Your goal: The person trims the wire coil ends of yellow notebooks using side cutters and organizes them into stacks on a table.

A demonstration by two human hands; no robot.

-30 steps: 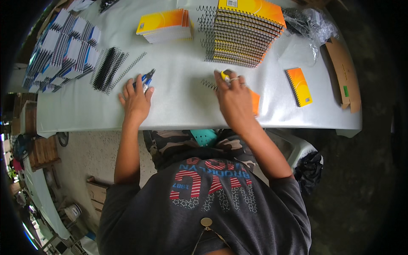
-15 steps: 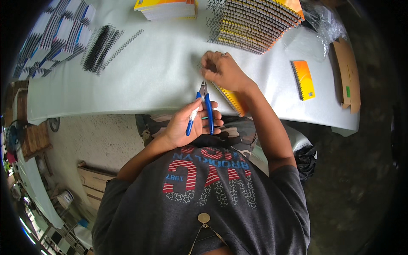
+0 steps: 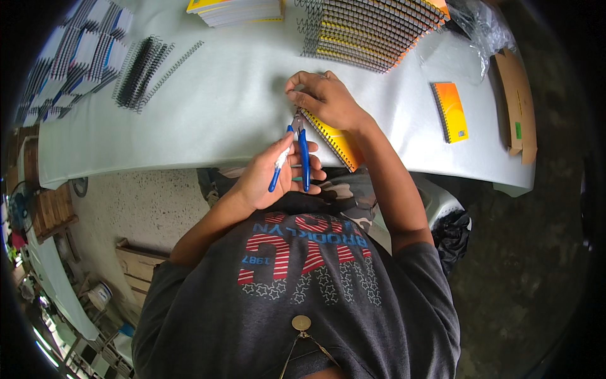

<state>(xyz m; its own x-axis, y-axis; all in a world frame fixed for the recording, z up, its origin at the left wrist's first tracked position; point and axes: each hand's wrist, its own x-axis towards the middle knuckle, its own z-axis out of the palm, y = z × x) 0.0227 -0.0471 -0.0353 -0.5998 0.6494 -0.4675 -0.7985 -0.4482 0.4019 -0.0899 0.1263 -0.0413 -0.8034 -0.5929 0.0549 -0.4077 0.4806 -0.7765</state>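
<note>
Blue-handled wire cutters point(image 3: 304, 161) rest in my left hand point(image 3: 265, 177), one handle under the thumb and the other against the fingers. White wrapping covers part of one handle. The jaws meet the upper end of the coil on a yellow-orange spiral notebook point(image 3: 341, 140). That notebook lies slanted near the table's front edge, coil side facing left. My right hand point(image 3: 325, 101) is closed over the notebook's upper end, thumb and fingers curled together at the coil's end. Those fingers hide the coil tip and the notebook's top.
Loose black coils point(image 3: 142, 72) lie at left beside stacked spiral-bound books point(image 3: 82, 60). At the back are a notebook stack point(image 3: 237, 12) and a row of coil-bound notebooks point(image 3: 360, 38). Rightward lie one orange notebook point(image 3: 450, 112), clear plastic point(image 3: 461, 47) and a cardboard piece point(image 3: 516, 104).
The cutters' jaws have moved up to the coil's end. My right hand has shifted slightly left and up, uncovering more of the notebook's cover.
</note>
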